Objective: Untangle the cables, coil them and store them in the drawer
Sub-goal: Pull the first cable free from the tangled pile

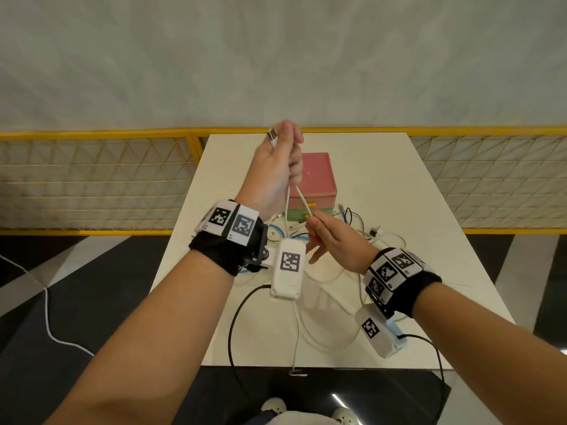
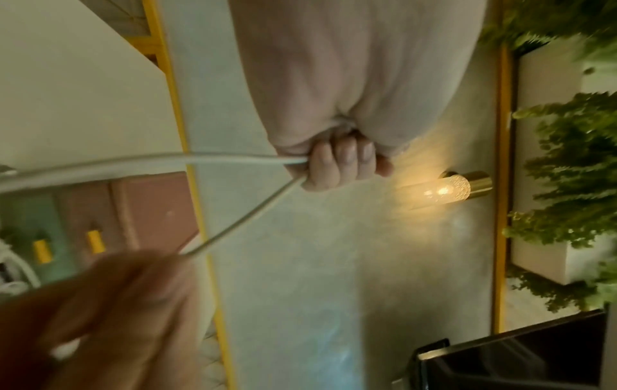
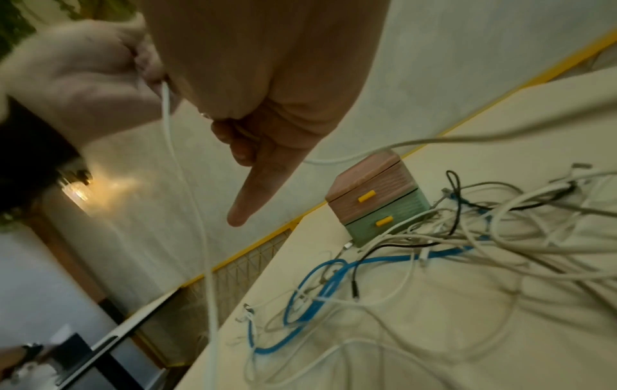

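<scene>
Raised above the bench (image 1: 383,167), on the near side of the drawer box (image 1: 317,176), the left hand (image 1: 273,167) is seen with its grip closed round a white cable (image 2: 233,158), whose metal plug end shows beside the thumb. Right of it and lower, the same cable is pinched in the right hand (image 1: 334,237), little finger held straight. A cable tangle (image 3: 467,250) is spread on the bench before the drawer box.
</scene>
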Motion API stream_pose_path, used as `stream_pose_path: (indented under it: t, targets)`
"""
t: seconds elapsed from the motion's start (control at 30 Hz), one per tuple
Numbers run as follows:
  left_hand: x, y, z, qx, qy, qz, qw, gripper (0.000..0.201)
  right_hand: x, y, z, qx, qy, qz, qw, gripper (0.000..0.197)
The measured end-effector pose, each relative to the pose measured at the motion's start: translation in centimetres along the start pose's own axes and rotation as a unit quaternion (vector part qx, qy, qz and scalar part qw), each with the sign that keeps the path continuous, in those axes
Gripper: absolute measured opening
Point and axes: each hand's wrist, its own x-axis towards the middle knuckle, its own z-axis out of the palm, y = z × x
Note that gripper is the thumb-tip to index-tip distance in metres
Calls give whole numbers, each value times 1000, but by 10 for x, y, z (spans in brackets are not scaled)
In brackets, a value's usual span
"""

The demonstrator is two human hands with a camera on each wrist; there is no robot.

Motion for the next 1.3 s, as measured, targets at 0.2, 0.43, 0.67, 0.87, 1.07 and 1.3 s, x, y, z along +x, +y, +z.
stream_pose_path:
  t: [0.2,0.43,0.67,0.87,1.07,1.3]
  targets:
    - [1,35,-5,39,35,72,996,18,3,14,-24,-95,30,13,995,30]
    - [-8,33,-7,290,-39,55,955,35,11,-11,-58,-155,158,-17,975,33]
    - [-19,8,12,388,-127,-76,910,49,13,-53,-55,-103,207,-100,968,14]
    - [-1,25,-7,311,62,39,947,34,-2,-41,-61,-33,114,-43,992,30]
    - [2,17,-8,357,98,65,927,20,-1,-39,-63,-104,106,-31,988,34]
    - [-13,4,18,494,-96,26,864,27,5,-61,-60,-101,100,-31,989,34]
